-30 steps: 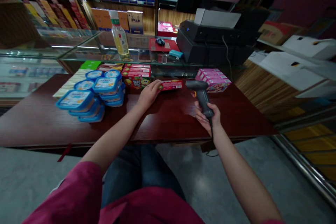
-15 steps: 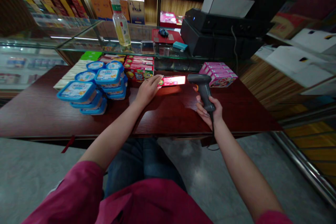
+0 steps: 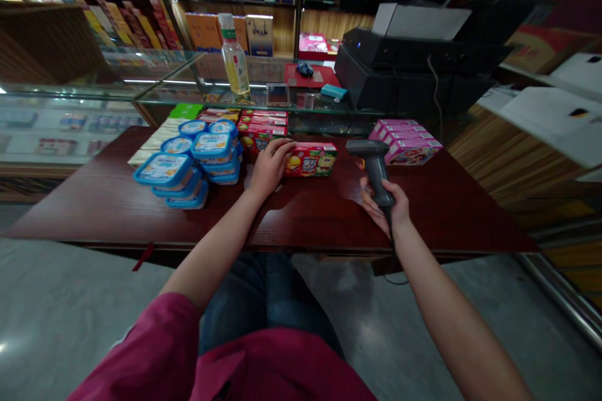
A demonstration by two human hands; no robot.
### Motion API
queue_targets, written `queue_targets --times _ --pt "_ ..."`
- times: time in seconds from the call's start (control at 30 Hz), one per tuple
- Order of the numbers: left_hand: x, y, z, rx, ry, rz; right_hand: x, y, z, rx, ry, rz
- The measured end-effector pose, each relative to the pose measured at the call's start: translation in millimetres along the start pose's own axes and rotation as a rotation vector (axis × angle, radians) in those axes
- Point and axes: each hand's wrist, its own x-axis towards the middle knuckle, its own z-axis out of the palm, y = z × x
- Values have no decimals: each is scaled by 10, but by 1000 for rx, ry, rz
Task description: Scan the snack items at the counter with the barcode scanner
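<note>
My left hand (image 3: 271,168) grips the left end of a small red snack box (image 3: 311,161), its printed front turned towards me, low over the dark wooden table (image 3: 291,225). In my right hand (image 3: 386,202) is a grey barcode scanner (image 3: 375,166), held by its handle with the head pointing left at the box. A cable hangs from the handle's bottom. Left of my left hand stand stacked blue-lidded plastic tubs (image 3: 164,169). Behind that hand sit more red boxes (image 3: 263,128) of the same look.
Pink boxes (image 3: 408,143) stand in a row beyond the scanner. Along the table's back runs a glass counter (image 3: 188,84) bearing a bottle (image 3: 234,62), a mouse (image 3: 305,69) and a small turquoise box (image 3: 334,92). Black machines (image 3: 404,81) rise at the back right.
The red box has turned so its large printed front shows instead of a narrow side, and the bright scanner light on it is gone. Both hands keep their holds.
</note>
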Motion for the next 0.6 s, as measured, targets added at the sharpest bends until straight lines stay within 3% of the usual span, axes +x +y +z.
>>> queue_targets --times 0.17,0.27,0.43,0.6 --pt "-149 -132 -197 145 116 -173 170 78 123 -33 -47 34" --pt "-206 -98 -223 274 157 -159 318 138 234 -61 -112 65" --pt "-146 108 -136 380 -163 56 489 216 332 -65 -164 99" --pt "-73 80 -148 436 -163 -65 472 208 234 -35 -97 89"
